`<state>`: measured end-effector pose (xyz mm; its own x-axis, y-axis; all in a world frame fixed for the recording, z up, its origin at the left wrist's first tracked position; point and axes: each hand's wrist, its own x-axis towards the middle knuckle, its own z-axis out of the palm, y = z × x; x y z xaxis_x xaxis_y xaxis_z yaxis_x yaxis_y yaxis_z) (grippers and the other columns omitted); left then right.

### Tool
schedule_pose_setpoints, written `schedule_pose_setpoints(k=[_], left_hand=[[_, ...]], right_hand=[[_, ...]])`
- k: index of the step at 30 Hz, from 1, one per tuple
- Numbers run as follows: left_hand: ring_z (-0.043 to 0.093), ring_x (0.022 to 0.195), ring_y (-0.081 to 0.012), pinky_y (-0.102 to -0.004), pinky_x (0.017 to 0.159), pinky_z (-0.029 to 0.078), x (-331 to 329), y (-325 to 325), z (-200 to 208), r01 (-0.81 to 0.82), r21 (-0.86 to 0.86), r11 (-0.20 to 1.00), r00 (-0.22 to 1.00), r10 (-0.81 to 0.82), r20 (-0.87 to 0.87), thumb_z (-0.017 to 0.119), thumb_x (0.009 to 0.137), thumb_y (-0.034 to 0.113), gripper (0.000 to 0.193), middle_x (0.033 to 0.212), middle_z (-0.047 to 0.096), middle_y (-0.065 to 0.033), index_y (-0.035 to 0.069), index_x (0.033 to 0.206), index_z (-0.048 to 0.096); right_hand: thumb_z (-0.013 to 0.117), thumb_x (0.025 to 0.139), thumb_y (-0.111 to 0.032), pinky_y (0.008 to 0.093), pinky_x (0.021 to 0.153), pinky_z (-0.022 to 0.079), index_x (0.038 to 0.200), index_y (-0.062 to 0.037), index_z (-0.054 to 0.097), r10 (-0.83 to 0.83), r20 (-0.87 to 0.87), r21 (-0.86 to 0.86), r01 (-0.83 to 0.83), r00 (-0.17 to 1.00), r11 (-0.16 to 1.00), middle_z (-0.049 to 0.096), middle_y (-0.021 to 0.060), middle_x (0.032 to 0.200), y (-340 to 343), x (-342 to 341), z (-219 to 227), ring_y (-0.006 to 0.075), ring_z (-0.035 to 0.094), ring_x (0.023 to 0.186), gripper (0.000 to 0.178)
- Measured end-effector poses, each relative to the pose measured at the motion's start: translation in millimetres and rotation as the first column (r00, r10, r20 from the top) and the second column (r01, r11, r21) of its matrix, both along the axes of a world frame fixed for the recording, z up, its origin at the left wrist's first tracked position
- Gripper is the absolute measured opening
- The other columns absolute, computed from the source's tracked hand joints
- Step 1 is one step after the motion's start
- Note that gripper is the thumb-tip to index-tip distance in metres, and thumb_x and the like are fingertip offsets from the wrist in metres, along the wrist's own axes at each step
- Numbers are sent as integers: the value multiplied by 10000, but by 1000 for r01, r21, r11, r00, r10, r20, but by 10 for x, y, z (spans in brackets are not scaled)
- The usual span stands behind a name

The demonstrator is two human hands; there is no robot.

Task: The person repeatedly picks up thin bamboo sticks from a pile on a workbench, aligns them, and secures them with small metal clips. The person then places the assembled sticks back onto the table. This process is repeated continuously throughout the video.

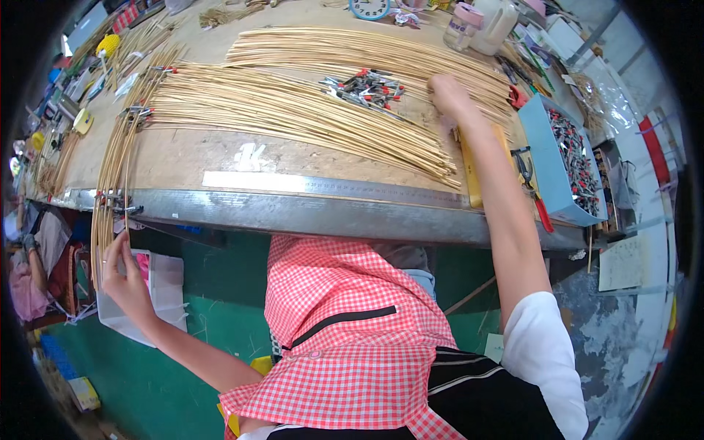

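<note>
At the table's left front corner, my left hand (126,277) pinches the lower end of a thin bamboo strip (127,176). Beside that strip runs a narrow bundle of strips (106,187), held by small spring clips (110,199) and sticking out past the table edge. My right hand (451,97) reaches over the table with its fingers curled down by the back bundle of strips (337,45); what they hold, if anything, is hidden. Left of it lies a pile of red-tipped spring clips (365,89). A front bundle of strips (293,110) spreads across the middle.
A steel ruler (330,187) lies along the front edge. On the right are a yellow block (473,172), red-handled pliers (534,187) and a blue box (546,165) of clips. A clock (369,7) and a jar (462,28) stand behind. A white bin (165,290) sits below, left.
</note>
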<state>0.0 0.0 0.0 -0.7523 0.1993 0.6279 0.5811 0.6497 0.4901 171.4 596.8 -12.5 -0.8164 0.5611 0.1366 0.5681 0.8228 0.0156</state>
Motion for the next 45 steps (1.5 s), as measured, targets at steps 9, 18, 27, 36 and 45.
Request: schedule_pose_setpoints(k=[9, 18, 27, 36, 45], left_hand=[[625, 832, -205, -293, 768, 471, 218, 584, -151, 184, -16, 983, 981, -183, 59, 551, 902, 11, 135, 898, 655, -113, -46, 977, 647], [619, 819, -269, -333, 743, 464, 376, 869, -86, 268, 3, 963, 958, -267, 103, 567, 871, -8, 124, 897, 646, -122, -19, 968, 643], [649, 857, -236, -310, 766, 480, 660, 1282, -203, 450, 161, 878, 870, -472, 142, 593, 837, -31, 185, 937, 671, -133, 0, 1007, 658], [683, 865, -252, -352, 782, 570, 1093, 1543, -169, 209, 944, 256, 341, -924, 176, 645, 867, 77, 268, 964, 671, -205, -99, 1066, 608], [701, 755, -278, -323, 660, 601, 1020, 1526, -290, 136, 943, 304, 365, -900, 238, 664, 853, 81, 218, 848, 686, -210, -95, 981, 642]], right_hand=[[567, 811, -79, 450, 746, 467, 899, -5, 572, -23, -122, 39, 28, 992, 999, 624, 202, 879, 292, 126, -156, 385, 591, 904, 115], [587, 842, -137, 435, 747, 472, 922, -55, 619, 123, -520, 187, -28, 846, 982, 651, 153, 902, -151, 418, 626, 348, 619, 872, 119], [581, 833, 8, 335, 672, 458, 911, 22, 617, 101, -722, 46, -98, 684, 994, 619, 144, 827, -1875, 1153, 893, 281, 612, 762, 88], [618, 786, 60, 276, 602, 470, 868, 47, 633, -34, -702, -579, -543, 711, 608, 619, 123, 805, -3044, 964, 209, 203, 608, 679, 85], [627, 790, 57, 252, 581, 459, 884, 45, 640, -163, -717, -649, -565, 678, 509, 620, 123, 819, -3100, 921, 46, 176, 603, 677, 95]])
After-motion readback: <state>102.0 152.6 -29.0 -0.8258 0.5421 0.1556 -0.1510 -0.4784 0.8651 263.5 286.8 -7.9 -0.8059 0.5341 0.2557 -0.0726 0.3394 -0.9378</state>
